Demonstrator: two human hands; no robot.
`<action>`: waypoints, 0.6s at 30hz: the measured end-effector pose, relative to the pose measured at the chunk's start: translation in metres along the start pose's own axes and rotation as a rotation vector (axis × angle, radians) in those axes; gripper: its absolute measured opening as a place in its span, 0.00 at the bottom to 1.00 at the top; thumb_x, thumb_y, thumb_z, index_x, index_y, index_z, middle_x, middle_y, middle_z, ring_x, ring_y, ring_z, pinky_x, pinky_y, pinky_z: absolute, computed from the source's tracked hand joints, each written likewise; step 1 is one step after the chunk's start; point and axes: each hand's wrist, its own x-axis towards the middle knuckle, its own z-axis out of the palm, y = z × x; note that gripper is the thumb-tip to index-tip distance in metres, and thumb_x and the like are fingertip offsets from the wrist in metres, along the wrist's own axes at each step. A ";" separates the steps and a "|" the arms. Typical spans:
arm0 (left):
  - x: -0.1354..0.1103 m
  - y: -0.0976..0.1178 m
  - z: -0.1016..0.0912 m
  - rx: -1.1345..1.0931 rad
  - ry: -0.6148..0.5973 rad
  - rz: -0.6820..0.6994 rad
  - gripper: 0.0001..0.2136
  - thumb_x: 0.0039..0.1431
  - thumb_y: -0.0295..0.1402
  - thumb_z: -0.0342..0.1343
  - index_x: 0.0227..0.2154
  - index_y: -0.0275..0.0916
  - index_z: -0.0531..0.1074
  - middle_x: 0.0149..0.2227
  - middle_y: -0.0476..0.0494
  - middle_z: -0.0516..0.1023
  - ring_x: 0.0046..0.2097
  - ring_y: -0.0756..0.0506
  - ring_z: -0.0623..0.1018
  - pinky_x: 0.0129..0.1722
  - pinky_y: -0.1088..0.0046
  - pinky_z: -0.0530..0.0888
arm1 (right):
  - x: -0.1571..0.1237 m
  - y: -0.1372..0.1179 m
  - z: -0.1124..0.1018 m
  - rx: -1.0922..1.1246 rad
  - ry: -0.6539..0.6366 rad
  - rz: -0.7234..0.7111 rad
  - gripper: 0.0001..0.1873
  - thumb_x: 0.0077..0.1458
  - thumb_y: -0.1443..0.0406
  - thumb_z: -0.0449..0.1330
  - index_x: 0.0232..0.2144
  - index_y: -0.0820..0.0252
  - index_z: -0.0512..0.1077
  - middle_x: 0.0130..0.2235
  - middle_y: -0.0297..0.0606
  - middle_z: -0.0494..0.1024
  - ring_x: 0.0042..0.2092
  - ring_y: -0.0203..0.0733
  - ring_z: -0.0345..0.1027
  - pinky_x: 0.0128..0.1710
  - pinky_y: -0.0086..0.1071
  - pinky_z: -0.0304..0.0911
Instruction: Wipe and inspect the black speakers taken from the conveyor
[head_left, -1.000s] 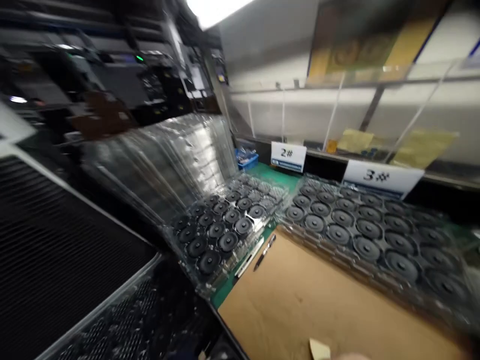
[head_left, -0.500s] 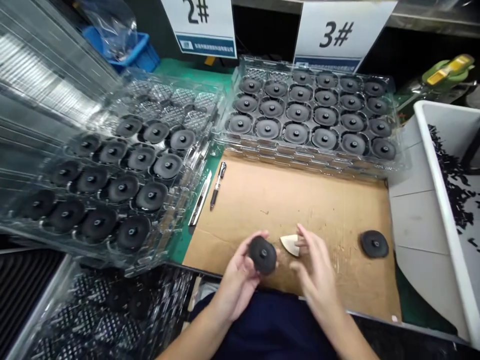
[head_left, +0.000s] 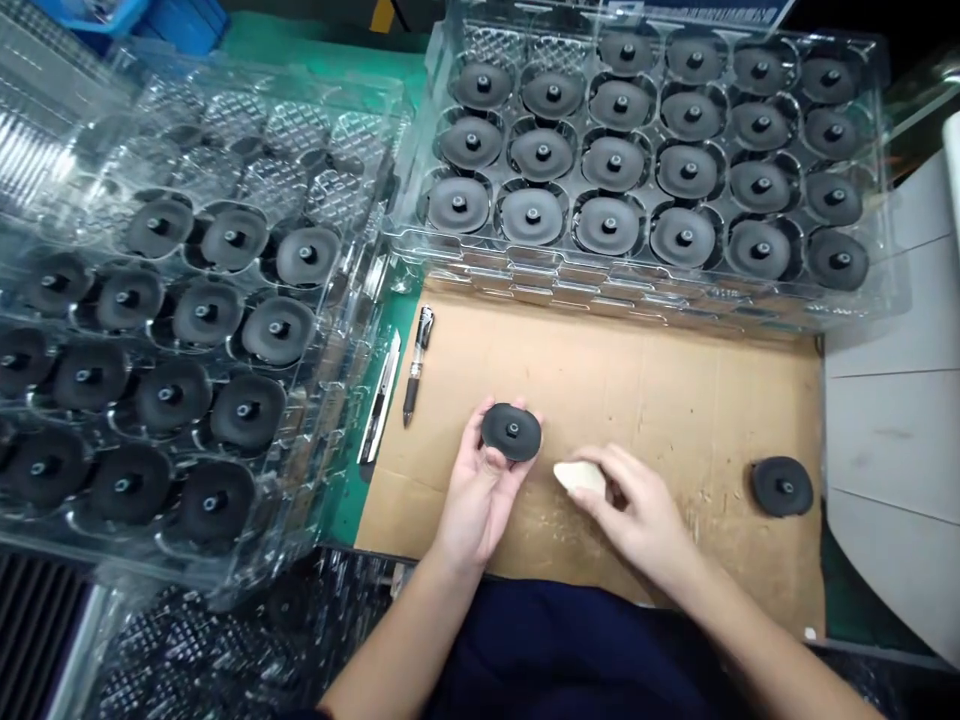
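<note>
My left hand [head_left: 480, 490] holds a round black part [head_left: 511, 432] with a small raised hub at its middle, gripping it by the rim over the cardboard. To its right, my right hand [head_left: 634, 510] pinches a flat, cream-coloured wedge-shaped piece [head_left: 579, 477] between thumb and fingers, its pointed end toward the left. The wedge and the black part are apart. A second black part [head_left: 782, 487] of the same kind lies at the right side of the cardboard sheet [head_left: 600, 370].
Clear plastic trays with several black parts stand at the left [head_left: 300, 400] and at the back [head_left: 645, 268]. A pen [head_left: 417, 367] and a utility knife [head_left: 380, 398] lie left of centre. A white container [head_left: 892, 420] borders the right side.
My right hand has closed on the cream wedge, which was lying on the cardboard. The black part in my left hand has tilted. The camera view has also shifted.
</note>
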 end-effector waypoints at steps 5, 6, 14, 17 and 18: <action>0.007 -0.006 -0.004 0.033 0.045 0.043 0.25 0.48 0.33 0.64 0.50 0.45 0.63 0.54 0.41 0.69 0.57 0.42 0.68 0.56 0.66 0.66 | 0.047 -0.022 0.000 0.071 0.132 0.051 0.08 0.58 0.65 0.53 0.39 0.59 0.70 0.37 0.36 0.75 0.34 0.36 0.67 0.34 0.28 0.62; 0.008 -0.007 -0.004 0.034 0.056 0.038 0.25 0.49 0.31 0.64 0.50 0.45 0.63 0.53 0.42 0.70 0.56 0.43 0.69 0.54 0.67 0.67 | 0.051 -0.024 0.003 0.063 0.111 0.048 0.08 0.58 0.66 0.53 0.38 0.59 0.71 0.36 0.36 0.75 0.33 0.35 0.67 0.33 0.28 0.61; 0.008 -0.006 -0.004 0.016 0.061 0.016 0.24 0.48 0.29 0.64 0.48 0.46 0.65 0.52 0.44 0.71 0.53 0.44 0.73 0.51 0.70 0.70 | 0.051 -0.027 0.004 0.024 0.007 0.034 0.09 0.58 0.68 0.53 0.38 0.58 0.73 0.36 0.35 0.77 0.32 0.35 0.68 0.34 0.27 0.61; 0.008 -0.005 -0.004 0.019 0.044 -0.008 0.25 0.46 0.32 0.65 0.48 0.47 0.65 0.53 0.44 0.71 0.53 0.41 0.73 0.50 0.66 0.71 | 0.051 -0.026 0.002 0.096 -0.074 0.024 0.07 0.57 0.67 0.56 0.37 0.55 0.74 0.33 0.29 0.78 0.27 0.31 0.65 0.28 0.24 0.60; 0.008 -0.005 -0.005 0.028 0.050 -0.003 0.26 0.46 0.33 0.66 0.48 0.47 0.65 0.53 0.43 0.71 0.53 0.41 0.72 0.51 0.67 0.71 | 0.052 -0.025 0.002 0.089 -0.067 0.042 0.07 0.56 0.67 0.56 0.36 0.54 0.74 0.33 0.28 0.78 0.26 0.31 0.65 0.28 0.24 0.60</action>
